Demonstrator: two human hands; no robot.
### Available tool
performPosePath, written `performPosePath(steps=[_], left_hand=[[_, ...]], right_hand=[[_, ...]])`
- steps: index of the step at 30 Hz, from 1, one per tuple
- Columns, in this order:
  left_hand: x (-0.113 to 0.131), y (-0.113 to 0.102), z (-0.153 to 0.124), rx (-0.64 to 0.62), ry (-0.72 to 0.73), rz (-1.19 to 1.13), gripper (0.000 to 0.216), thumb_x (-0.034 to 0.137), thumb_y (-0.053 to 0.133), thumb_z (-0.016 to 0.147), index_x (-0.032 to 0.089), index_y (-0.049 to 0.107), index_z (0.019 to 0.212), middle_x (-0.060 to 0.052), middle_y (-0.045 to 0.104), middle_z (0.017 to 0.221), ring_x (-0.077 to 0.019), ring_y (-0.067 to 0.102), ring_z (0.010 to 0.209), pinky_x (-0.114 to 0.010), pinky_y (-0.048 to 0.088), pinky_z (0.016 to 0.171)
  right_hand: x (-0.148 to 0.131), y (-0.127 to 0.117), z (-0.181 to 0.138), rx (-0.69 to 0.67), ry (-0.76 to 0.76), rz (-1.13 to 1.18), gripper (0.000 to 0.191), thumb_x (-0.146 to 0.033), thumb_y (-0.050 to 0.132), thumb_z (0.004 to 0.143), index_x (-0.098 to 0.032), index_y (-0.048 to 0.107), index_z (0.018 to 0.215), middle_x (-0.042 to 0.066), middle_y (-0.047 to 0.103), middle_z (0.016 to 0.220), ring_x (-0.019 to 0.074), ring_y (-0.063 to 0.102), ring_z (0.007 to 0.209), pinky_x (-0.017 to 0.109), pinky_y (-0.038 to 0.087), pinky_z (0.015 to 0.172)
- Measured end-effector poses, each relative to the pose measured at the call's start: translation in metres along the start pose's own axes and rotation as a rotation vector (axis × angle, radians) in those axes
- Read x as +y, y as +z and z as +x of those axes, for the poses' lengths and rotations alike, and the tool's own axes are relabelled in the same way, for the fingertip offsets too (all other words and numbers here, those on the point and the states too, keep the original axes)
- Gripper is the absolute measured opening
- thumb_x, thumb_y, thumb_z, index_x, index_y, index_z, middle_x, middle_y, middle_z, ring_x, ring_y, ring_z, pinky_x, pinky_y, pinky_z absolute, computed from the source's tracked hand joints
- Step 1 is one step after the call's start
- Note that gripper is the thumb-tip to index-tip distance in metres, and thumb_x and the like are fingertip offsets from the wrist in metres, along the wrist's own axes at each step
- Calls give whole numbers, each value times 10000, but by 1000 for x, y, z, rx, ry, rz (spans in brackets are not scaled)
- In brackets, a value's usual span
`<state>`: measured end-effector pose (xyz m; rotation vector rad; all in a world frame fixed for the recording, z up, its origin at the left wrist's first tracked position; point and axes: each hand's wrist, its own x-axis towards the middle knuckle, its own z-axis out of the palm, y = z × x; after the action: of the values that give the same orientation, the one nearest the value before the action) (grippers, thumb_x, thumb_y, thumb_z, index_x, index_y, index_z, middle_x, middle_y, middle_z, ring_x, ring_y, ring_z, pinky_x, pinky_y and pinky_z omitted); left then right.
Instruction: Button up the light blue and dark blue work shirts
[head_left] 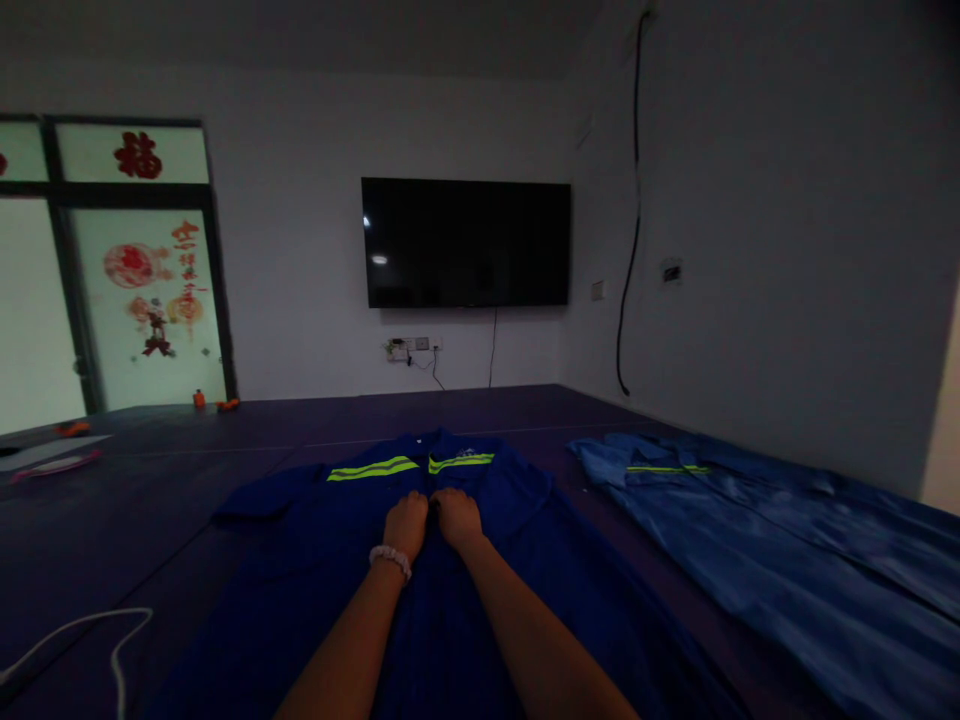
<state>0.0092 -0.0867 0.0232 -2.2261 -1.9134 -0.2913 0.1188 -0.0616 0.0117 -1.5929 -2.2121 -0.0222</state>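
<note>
Both your hands are close tog. at the chest of the blue top, L hand and R hand w/ fingers curled in and clamped on its front opening, just below the neon stripes; exact fingertip grip is too dark to see. L wrist wears a pale band. Top lies flat on the purple table, mid-view in front of you, collar end away from you, one sleeve out to the L. To its R, apart from it, a 2nd top in lighter blue lies spread near the R wall, also w/ a neon stripe. Near L corner of the table: a white cable. Farther back on the L, a pink-edged item and a few small orange items. Beyond the table, a black TV hangs on the back wall, w/ sockets below; red decor is on the door glass, far L.
</note>
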Motion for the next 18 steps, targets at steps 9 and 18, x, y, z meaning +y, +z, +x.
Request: performPosePath(steps=[9, 18], left_hand=[[-2, 1, 0, 7, -13, 11, 317, 76, 286, 880, 129, 556, 1037, -129, 587, 1033, -203, 589, 960, -287, 467, 763], [-1, -3, 0, -18, 35, 41, 297, 65, 320, 868, 125, 576, 1006, -144, 593, 1013, -219, 598, 950, -310, 470, 765]], right_hand=[[1, 2, 1, 5, 1, -10, 286, -169, 415, 860, -273, 623, 1026, 53, 624, 1052, 195, 547, 998, 305, 377, 809], [0, 2, 0, 9, 1, -23, 326, -128, 371, 862, -259, 612, 1038, 69, 625, 1042, 202, 554, 993, 310, 387, 792]])
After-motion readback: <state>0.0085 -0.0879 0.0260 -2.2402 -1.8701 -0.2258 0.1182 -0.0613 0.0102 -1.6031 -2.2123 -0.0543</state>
